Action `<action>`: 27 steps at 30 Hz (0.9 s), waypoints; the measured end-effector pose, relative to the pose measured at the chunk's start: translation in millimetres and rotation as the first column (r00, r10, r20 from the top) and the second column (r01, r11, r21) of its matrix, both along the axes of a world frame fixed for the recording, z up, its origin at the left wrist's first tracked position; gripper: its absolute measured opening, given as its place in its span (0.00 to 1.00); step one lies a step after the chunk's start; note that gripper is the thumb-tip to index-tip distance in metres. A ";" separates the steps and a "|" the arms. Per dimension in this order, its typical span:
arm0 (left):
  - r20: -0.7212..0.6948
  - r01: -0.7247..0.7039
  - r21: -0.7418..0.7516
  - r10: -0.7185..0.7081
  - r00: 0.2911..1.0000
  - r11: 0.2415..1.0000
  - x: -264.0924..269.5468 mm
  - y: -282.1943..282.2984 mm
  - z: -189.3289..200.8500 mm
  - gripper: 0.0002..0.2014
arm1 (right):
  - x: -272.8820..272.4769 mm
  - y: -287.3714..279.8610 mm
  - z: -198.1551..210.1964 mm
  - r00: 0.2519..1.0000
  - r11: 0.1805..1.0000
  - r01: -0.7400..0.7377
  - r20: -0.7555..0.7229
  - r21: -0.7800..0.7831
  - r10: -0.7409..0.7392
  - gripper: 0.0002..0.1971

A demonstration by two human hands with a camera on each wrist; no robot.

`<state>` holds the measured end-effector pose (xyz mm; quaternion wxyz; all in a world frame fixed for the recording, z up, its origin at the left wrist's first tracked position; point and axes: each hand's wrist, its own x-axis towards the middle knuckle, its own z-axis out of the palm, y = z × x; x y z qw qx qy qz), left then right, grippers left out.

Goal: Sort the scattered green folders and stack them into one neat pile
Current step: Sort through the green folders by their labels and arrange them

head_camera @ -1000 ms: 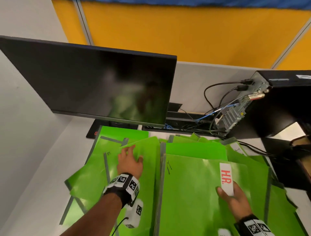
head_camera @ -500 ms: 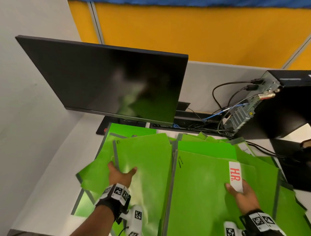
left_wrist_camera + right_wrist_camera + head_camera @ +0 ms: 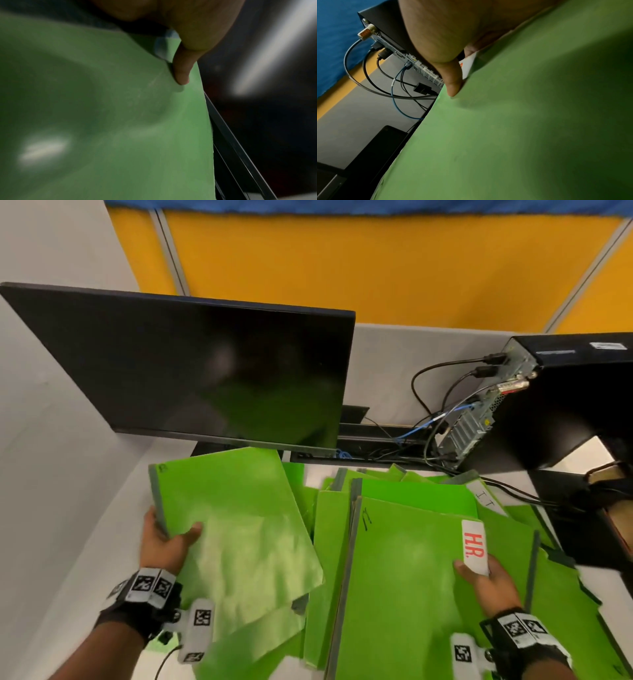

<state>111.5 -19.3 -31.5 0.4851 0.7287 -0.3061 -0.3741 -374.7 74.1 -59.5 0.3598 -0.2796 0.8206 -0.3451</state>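
Several green folders with grey spines lie overlapping across the desk. My left hand (image 3: 168,537) grips the grey-spined left edge of one green folder (image 3: 239,529), thumb on top, and holds it tilted up above the others; the left wrist view shows that thumb (image 3: 181,73) pressing the green folder (image 3: 120,121). My right hand (image 3: 479,573) pinches the right edge of the top folder (image 3: 407,587) at its white "H.R." label (image 3: 475,546), thumb on the green cover. In the right wrist view the thumb (image 3: 453,83) lies on the same folder (image 3: 522,121).
A black monitor (image 3: 191,371) stands just behind the folders. A black computer tower (image 3: 565,398) with several cables (image 3: 431,392) sits at the back right. White partition walls close in the left side and the back. More green folders (image 3: 565,628) spread toward the right edge.
My left hand went from lying flat on a folder to gripping its left edge, and it has lifted that folder clear of the heap. The right hand keeps its hold at the label.
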 end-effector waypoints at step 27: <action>-0.341 0.137 0.055 -0.111 0.934 0.989 70.6 26.2 -1.2 0.06 | -0.7 -9.0 1.2 0.997 0.999 -0.008 0.083 0.031 0.005 0.18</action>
